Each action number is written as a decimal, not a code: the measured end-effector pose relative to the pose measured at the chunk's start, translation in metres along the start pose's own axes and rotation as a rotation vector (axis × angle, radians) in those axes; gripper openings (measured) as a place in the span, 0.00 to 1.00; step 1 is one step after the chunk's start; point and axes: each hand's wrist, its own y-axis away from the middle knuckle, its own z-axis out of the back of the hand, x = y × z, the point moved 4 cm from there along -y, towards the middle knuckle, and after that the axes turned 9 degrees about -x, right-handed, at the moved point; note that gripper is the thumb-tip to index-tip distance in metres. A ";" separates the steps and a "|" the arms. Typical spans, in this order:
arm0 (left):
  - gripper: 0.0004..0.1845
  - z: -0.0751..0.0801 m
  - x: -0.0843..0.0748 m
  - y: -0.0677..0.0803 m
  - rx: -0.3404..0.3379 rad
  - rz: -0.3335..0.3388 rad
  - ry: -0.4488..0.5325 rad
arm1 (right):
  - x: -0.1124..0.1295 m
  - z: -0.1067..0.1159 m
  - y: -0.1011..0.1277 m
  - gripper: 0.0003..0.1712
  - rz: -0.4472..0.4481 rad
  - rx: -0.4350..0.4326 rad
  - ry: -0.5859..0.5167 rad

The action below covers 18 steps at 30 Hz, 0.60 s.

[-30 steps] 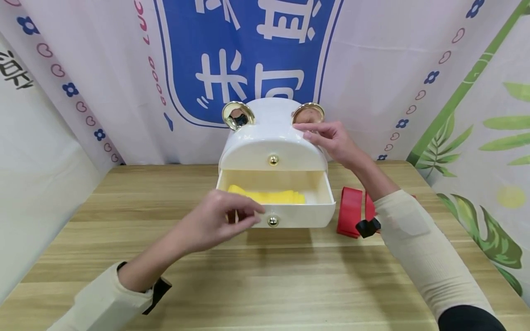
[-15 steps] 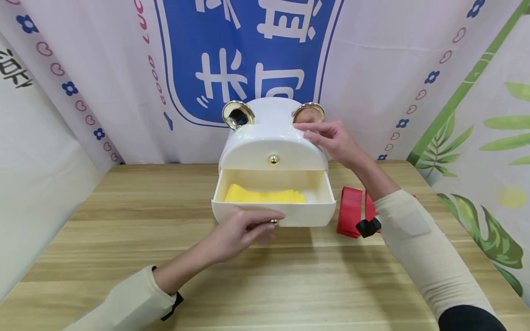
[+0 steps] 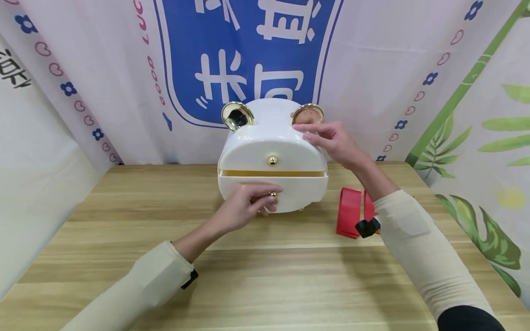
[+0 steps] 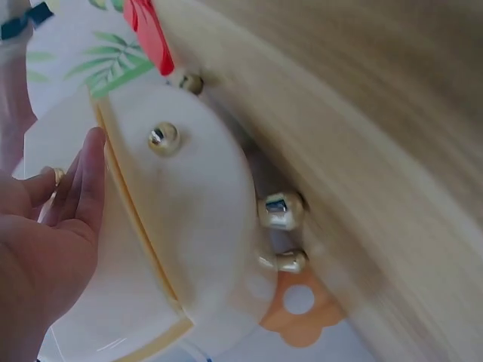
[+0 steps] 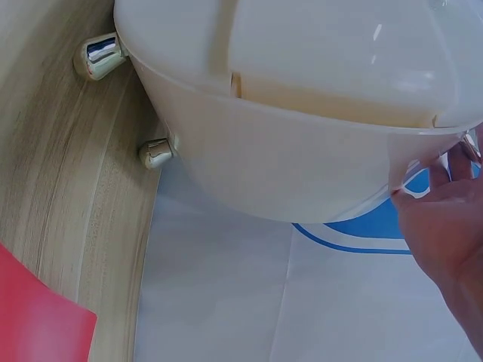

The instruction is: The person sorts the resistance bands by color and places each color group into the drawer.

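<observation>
My left hand (image 3: 248, 202) pinches at the gold knob of the lower drawer (image 3: 233, 186) in the head view. The drawer stands slightly ajar below the upper drawer (image 3: 244, 156) of a white storage box (image 3: 271, 117). In the left wrist view my left hand (image 4: 53, 241) has a gold knob (image 4: 58, 175) between thumb and fingers, while another knob (image 4: 164, 139) stands bare beside it. Fingers and thumb of my right hand (image 3: 337, 142) rest on the box by its right gold ear (image 3: 308, 113). The drawer's inside is mostly hidden.
A folded red strip (image 3: 348, 212) lies on the wooden table (image 3: 265, 285) right of the box, partly behind the right forearm. Gold feet (image 4: 281, 211) carry the box. Behind it hangs a printed white curtain (image 3: 372, 69).
My left hand has come to the lower knob, and the drawer has slid back into the box, hiding the yellow thing inside. My right hand has stayed in place.
</observation>
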 end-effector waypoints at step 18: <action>0.09 0.074 -0.040 -0.008 -0.403 -0.536 -0.326 | -0.001 0.000 0.000 0.17 -0.006 -0.016 -0.006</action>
